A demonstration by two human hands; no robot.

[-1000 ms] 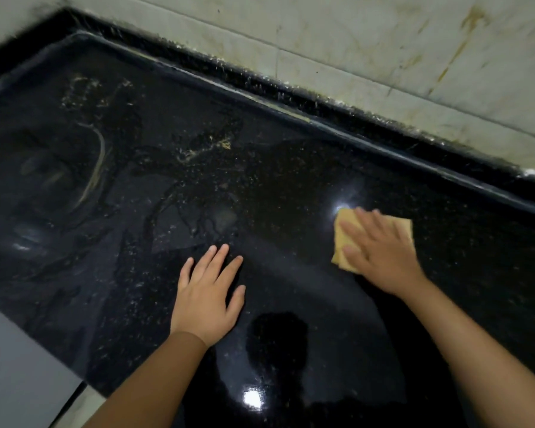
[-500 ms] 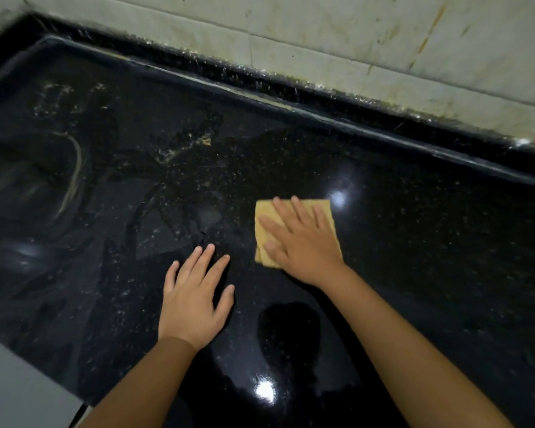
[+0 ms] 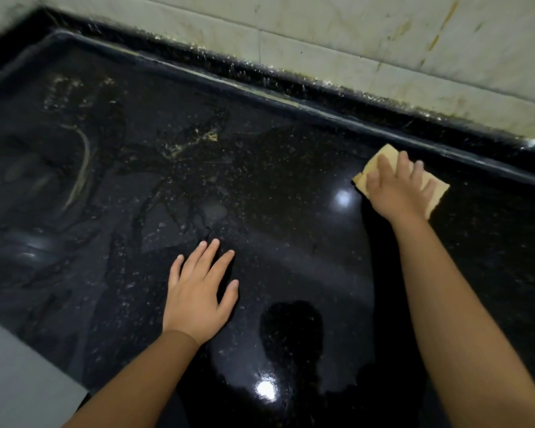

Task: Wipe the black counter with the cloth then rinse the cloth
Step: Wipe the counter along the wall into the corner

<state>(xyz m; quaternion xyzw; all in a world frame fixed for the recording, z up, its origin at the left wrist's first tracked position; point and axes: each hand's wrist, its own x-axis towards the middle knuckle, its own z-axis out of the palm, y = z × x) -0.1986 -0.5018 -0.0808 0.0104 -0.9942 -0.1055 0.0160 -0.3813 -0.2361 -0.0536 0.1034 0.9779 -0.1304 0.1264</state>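
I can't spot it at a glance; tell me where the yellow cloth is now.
Head view, right side: the yellow cloth lies flat under the right hand on the black counter, near its raised back edge.

Glossy black speckled table [image 3: 291, 242] with a raised back lip along a pale tiled wall.

Smeared, dried residue [image 3: 179, 149] and pale specks cover its left and middle parts; the near right part shines with light glints. A yellow cloth [image 3: 439, 189] lies flat near the back lip, under the right hand [image 3: 396, 186]. The left hand [image 3: 198, 291] rests palm-down, fingers spread, on the near middle.
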